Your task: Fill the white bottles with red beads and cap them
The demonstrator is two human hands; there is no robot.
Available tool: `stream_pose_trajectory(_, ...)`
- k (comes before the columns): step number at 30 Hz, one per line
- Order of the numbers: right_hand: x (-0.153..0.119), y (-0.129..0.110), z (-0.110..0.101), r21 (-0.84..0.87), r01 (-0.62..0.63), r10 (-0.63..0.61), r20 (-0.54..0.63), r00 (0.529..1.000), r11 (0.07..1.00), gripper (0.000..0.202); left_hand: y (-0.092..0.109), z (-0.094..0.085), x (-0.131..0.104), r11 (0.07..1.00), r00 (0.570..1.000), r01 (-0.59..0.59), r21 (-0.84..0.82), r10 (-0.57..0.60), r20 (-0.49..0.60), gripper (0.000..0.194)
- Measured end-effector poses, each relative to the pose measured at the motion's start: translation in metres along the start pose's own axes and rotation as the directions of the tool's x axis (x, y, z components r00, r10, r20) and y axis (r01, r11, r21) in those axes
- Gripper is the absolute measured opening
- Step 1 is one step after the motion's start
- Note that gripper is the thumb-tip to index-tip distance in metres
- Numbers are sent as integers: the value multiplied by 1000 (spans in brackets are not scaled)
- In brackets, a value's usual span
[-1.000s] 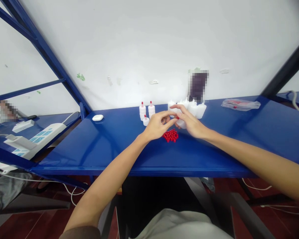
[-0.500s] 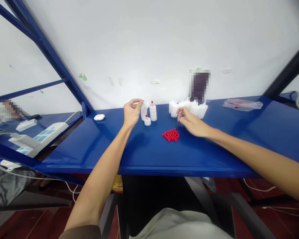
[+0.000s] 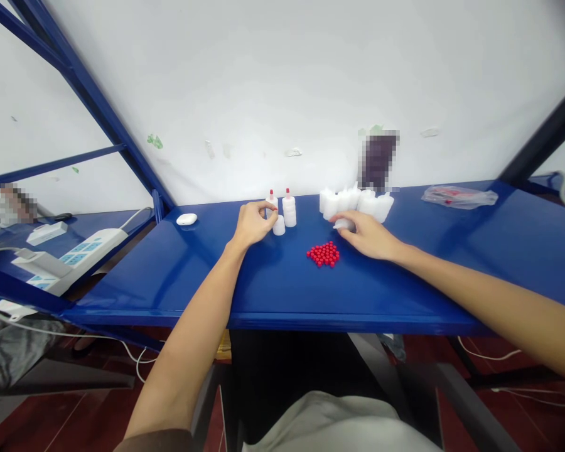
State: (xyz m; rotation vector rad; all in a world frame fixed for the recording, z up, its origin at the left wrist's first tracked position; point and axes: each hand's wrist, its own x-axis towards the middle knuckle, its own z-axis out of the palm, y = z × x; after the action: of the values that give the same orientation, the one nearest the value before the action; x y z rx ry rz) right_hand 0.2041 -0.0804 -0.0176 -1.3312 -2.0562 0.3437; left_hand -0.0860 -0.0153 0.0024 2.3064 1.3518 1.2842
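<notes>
The blue metal surface [image 3: 405,276] looks painted, smooth and glossy, throwing back pale reflections. The small white squeeze bottles with red tips [image 3: 289,209] look like matt, slightly translucent plastic, and the heap of small red beads [image 3: 324,254] shows a smooth sheen. The clear bag [image 3: 459,197] is crinkled, shiny plastic film.

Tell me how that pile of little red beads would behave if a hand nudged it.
The red beads look small and round, lying loose on the smooth blue table, so a nudge would probably scatter them rolling. They seem light and hard, not fragile. The right hand rests just beyond them; a careless sweep could send some off.
</notes>
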Motion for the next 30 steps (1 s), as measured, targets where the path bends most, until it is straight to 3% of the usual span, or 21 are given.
stream_pose_trajectory(3, 0, -2, -4, 31, 65, -65, -15, 998, 997, 28, 5, -5, 0, 1000, 995, -12, 1, 12, -97, 19)
stream_pose_trajectory(6, -1, -7, -7, 12, 127, -127, 117, 985, 992, 22, 15, -9, 0, 997, 976, -27, -73, 10, -217, 22)
stream_pose_trajectory(8, -2, -9, -9, -10, 143, -138, 197, 971, 990, 20, 24, -8, -1, 988, 974, -63, -143, 29, -223, 24)
stream_pose_trajectory(11, -4, -9, -9, -24, 151, -141, 254, 957, 988, 22, 38, 1, -5, 970, 982, -135, -200, 103, -161, 23)
stream_pose_trajectory(14, -4, -7, -9, 3, 172, -166, 277, 947, 985, 23, 48, 14, -11, 966, 975, -218, -143, 210, -68, 22)
stream_pose_trajectory(17, -2, -6, -8, 41, 163, -168, 225, 960, 986, 23, 54, 26, -17, 949, 950, -304, -84, 309, 46, 23)
stream_pose_trajectory(20, 1, -9, -6, 176, 78, -102, 129, 986, 981, 21, 58, 35, -21, 934, 932, -332, -131, 346, 107, 18)
stream_pose_trajectory(22, 3, -13, -4, 391, -28, -28, 136, 990, 920, 23, 61, 38, -23, 918, 917, -336, -209, 370, 151, 20)
stream_pose_trajectory(25, 3, -20, -3, 690, -206, 37, 252, 967, 694, 26, 63, 41, -24, 861, 859, -427, -275, 482, 174, 27)
stream_pose_trajectory(27, 1, -24, -3, 778, -270, 39, 302, 953, 568, 25, 63, 43, -23, 819, 824, -504, -274, 551, 131, 26)
stream_pose_trajectory(30, -1, -31, -5, 825, -294, 20, 325, 945, 482, 23, 62, 46, -23, 780, 793, -580, -237, 606, 54, 26)
